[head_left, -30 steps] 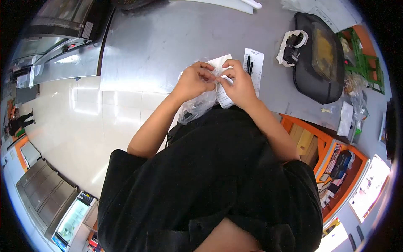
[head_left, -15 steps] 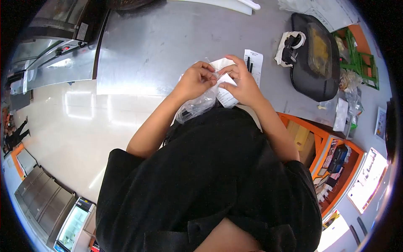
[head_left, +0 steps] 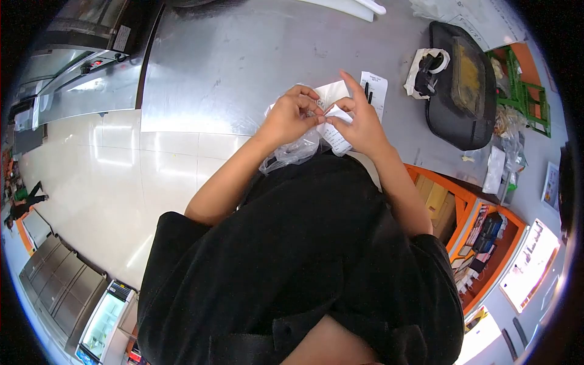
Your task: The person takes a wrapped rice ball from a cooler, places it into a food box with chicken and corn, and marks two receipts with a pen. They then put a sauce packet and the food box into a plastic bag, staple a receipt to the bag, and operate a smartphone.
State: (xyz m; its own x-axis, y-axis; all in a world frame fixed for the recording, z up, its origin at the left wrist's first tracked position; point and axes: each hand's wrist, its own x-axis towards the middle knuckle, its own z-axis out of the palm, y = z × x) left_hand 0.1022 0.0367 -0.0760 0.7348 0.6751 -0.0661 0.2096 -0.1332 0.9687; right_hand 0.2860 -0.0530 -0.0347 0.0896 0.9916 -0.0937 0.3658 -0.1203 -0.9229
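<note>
A clear plastic bag point(head_left: 294, 152) hangs crumpled at the table's near edge, under my left hand point(head_left: 292, 117). The fingertips of that hand are pinched together on the bag, touching the top of a small printed receipt point(head_left: 336, 141). My right hand point(head_left: 363, 126) grips this receipt between its thumb and bent fingers, with the index finger raised. The receipt slants downward and its upper end looks creased. Behind the fingers, a white paper point(head_left: 331, 91) shows partly; the hands cover the rest. Exactly what meets between the fingertips is hidden.
Beyond my right hand, another printed slip point(head_left: 377, 91) lies with dark pens point(head_left: 368, 92) on the metal table point(head_left: 231, 61). Farther right are a tape roll point(head_left: 441, 59) and a black case point(head_left: 441, 115). An orange shelf unit point(head_left: 480, 201) stands below the table's right side.
My right index finger has lifted away from the other fingers. My left fingertips have come against the receipt's upper end. The whole view has shifted slightly.
</note>
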